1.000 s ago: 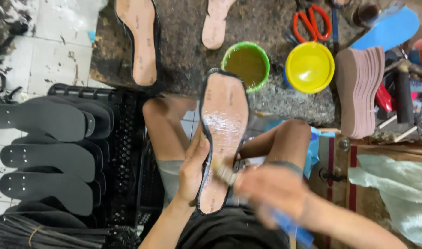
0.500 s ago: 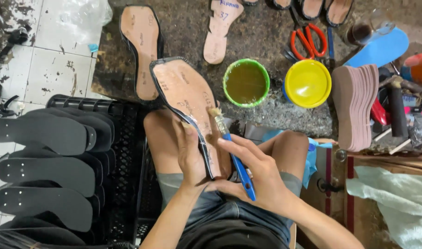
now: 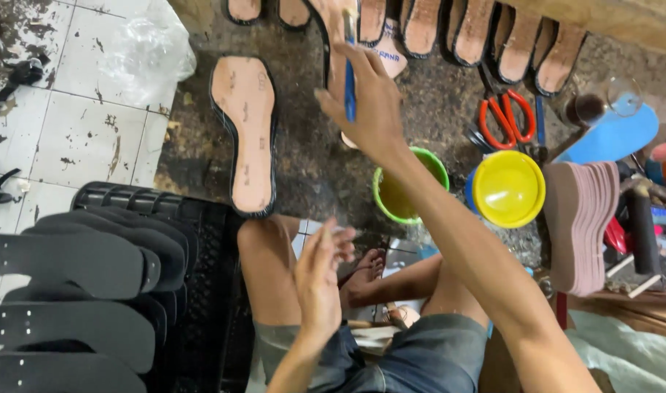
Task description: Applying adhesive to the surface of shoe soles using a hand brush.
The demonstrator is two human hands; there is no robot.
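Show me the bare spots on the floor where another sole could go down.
Free: the dark floor between the tan sole and the green cup, below the right hand; also the white tiles left of that sole. Crowded: the sole row on top, the scissors, yellow bowl and stacked soles at right.

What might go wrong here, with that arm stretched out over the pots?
1. The right hand holds a blue brush at the far sole, and its forearm passes right over the open green pot; a dip of the arm might knock or tip it.
2. The brush could drip on the sole lying on the floor.
3. The left hand holds nothing, so nothing steadies the far sole.
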